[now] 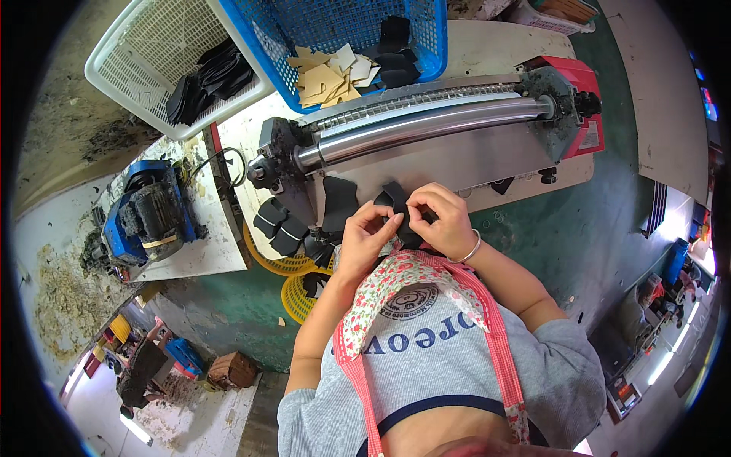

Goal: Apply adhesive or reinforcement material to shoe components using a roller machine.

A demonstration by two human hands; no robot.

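Note:
My left hand [368,238] and my right hand [445,219] are close together in front of my apron, thumbs and fingertips pinched. Between them is a black, flexible sheet piece [395,196] with a curved outline, its upper part standing up past the fingertips. Both hands appear to grip its edges; the exact contact is partly hidden by the fingers. Just left of it, a larger flat black piece [339,201] lies on the metal plate of a roller machine [434,126]. Bundled black pieces [288,234] lie farther left, along the table edge.
A blue basket [266,46] with tan and black cut pieces stands behind the machine, beside a white basket [97,72] with black pieces. Yellow baskets [295,298] sit below the table's left edge. A dirty blue motor unit [122,228] stands on the left bench.

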